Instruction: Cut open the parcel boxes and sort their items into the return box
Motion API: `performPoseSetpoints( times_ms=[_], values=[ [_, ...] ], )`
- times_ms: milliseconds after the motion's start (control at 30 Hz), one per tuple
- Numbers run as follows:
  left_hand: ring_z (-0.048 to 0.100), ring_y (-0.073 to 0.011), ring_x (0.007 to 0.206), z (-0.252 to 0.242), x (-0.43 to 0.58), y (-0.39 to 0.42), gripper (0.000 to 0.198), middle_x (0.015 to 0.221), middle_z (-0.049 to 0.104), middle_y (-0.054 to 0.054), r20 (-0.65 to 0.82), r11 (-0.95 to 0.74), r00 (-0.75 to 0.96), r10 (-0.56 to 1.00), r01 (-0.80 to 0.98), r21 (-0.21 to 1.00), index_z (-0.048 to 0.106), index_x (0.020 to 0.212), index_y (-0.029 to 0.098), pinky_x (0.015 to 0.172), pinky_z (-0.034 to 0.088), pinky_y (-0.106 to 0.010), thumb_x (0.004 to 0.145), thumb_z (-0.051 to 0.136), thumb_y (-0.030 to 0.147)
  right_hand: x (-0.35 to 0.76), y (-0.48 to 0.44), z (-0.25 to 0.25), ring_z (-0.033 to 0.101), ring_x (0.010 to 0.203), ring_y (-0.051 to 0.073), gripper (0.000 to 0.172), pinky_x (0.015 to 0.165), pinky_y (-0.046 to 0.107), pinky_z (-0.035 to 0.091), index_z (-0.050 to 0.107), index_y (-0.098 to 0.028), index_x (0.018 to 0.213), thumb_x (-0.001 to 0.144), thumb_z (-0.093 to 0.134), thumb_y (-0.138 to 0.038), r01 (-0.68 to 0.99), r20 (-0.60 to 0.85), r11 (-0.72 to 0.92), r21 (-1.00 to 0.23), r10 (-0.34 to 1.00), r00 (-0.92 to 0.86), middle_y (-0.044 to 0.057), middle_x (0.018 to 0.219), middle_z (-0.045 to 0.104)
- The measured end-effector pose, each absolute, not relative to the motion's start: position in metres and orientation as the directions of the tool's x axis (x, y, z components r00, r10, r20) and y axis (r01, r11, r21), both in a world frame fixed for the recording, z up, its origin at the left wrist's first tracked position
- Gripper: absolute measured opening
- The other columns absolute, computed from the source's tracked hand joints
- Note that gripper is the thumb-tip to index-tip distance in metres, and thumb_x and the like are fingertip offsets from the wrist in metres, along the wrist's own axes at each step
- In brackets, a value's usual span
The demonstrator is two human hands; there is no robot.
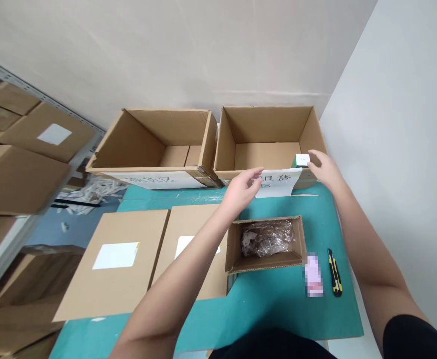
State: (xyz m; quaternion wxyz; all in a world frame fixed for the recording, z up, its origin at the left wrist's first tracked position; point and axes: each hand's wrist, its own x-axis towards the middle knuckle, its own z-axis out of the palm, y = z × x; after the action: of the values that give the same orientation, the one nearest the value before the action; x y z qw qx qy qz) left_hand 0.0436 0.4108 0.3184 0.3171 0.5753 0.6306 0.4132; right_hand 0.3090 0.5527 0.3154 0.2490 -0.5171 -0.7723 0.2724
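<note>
My right hand (325,169) is at the front right of the right open carton (271,155). Its thumb and fingers are apart, with the thumb tip at the edge of a small green and white box (301,160). That little box shows just inside the carton's front wall; its lower part is hidden. My left hand (243,189) is held over the same carton's front left edge, fingers loosely curved with nothing between them. Beside it, a white paper sign (278,183) with printed characters hangs on the carton's front, partly covered by my fingers.
A second open carton (147,144) stands to the left. Closer in are two closed boxes (128,234) and a small open box (303,239) with clear plastic wrap (269,239). A utility knife (334,273) and a blurred pink item (313,275) lie on the green table (274,309).
</note>
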Motion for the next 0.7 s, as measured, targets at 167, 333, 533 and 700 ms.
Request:
performPoseSetpoints(
  times_ms=[167, 333, 533, 700],
  values=[
    [0.065, -0.0255, 0.117, 0.314, 0.038, 0.323, 0.042, 0.133, 0.065, -0.005, -0.042, 0.215, -0.277, 0.960, 0.633, 0.744, 0.062, 0.132, 0.028, 0.102, 0.053, -0.040, 0.090, 0.056, 0.032, 0.336, 0.429, 0.314, 0.053, 0.136, 0.028, 0.047, 0.117, 0.055, 0.039, 0.059, -0.034, 0.138, 0.091, 0.057, -0.040, 0.558, 0.030, 0.203, -0.805, 0.953, -0.302, 0.003, 0.147, 0.057],
    [0.061, -0.0301, 0.123, 0.283, 0.045, 0.254, 0.054, 0.146, 0.055, -0.013, -0.147, 0.412, -0.406, 0.902, 0.709, 0.572, 0.051, 0.142, 0.021, 0.099, 0.053, -0.041, 0.090, 0.055, 0.033, 0.352, 0.342, 0.272, 0.057, 0.132, 0.029, 0.066, 0.106, 0.049, 0.051, 0.040, -0.027, 0.153, 0.092, 0.053, -0.050, 0.620, -0.274, -0.108, -0.777, 0.945, -0.178, 0.012, 0.150, 0.053],
    [0.067, -0.0300, 0.112, 0.255, 0.061, 0.228, 0.052, 0.124, 0.069, -0.016, -0.296, 0.483, -0.384, 0.875, 0.744, 0.461, 0.050, 0.139, 0.017, 0.090, 0.053, -0.038, 0.088, 0.054, 0.021, 0.339, 0.319, 0.242, 0.066, 0.119, 0.032, 0.053, 0.095, 0.040, 0.052, 0.051, -0.020, 0.144, 0.093, 0.053, -0.034, 0.841, -0.484, -0.086, -0.533, 0.847, -0.220, 0.015, 0.130, 0.069],
    [0.071, -0.0287, 0.100, 0.244, 0.058, 0.227, 0.047, 0.113, 0.074, -0.012, -0.380, 0.534, -0.385, 0.841, 0.707, 0.465, 0.056, 0.130, 0.022, 0.081, 0.052, -0.035, 0.084, 0.052, 0.013, 0.337, 0.325, 0.232, 0.071, 0.103, 0.029, 0.038, 0.077, 0.030, 0.050, 0.065, -0.021, 0.123, 0.087, 0.053, -0.017, 0.876, -0.509, -0.083, -0.476, 0.838, -0.198, 0.012, 0.112, 0.076]
  ],
)
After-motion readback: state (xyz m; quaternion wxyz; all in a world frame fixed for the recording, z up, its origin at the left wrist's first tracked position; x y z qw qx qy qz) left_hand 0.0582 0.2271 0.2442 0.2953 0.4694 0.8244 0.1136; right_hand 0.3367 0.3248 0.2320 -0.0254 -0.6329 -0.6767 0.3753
